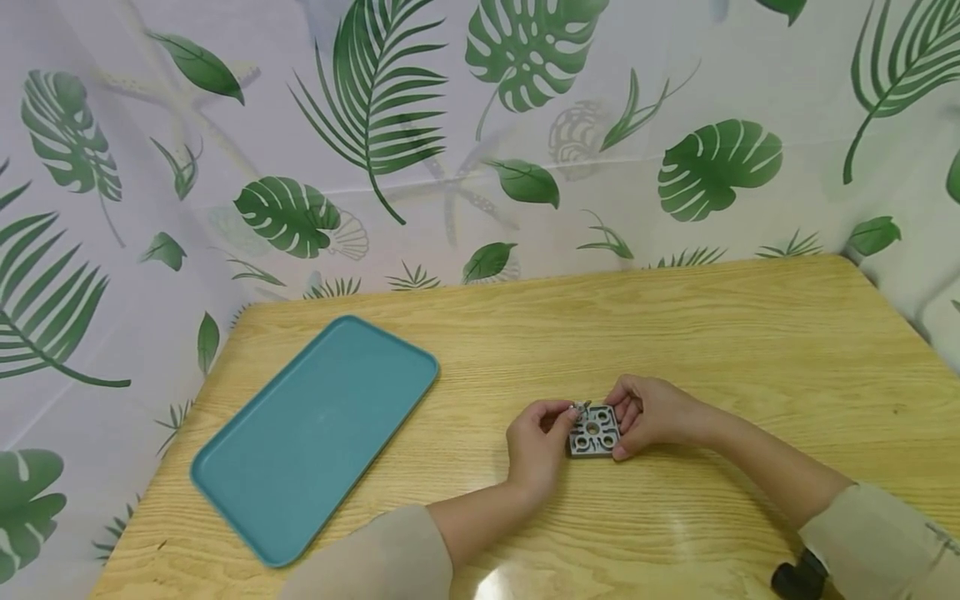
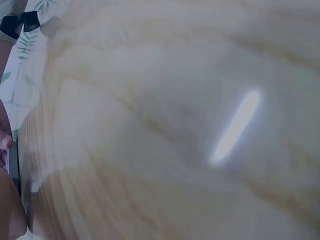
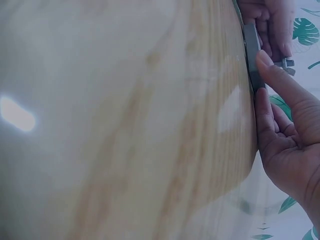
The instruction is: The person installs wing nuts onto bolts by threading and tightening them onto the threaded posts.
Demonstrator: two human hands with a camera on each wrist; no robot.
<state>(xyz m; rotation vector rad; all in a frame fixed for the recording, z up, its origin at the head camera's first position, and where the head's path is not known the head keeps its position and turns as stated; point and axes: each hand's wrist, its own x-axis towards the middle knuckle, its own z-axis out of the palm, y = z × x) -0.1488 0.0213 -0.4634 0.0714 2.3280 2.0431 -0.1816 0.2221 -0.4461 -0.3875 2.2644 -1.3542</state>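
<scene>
A square grey metal block (image 1: 593, 442) with several round holes in its upper face lies on the wooden table. My right hand (image 1: 654, 415) holds its right side, thumb at the near corner and fingers at the far one. At the far left corner my left hand (image 1: 536, 446) pinches a small shiny metal bolt (image 1: 582, 407) between thumb and index finger, over a hole there. From the right wrist view the block (image 3: 254, 57) shows edge-on, with the bolt (image 3: 287, 64) sticking up from it. In the left wrist view, the left hand's fingers mostly fall outside the frame.
A blue-green rectangular tray (image 1: 315, 433) lies at an angle on the left of the table (image 1: 675, 333). Behind the table hangs a leaf-patterned cloth (image 1: 450, 158). A black device (image 1: 799, 577) is at the right sleeve, near the bottom edge.
</scene>
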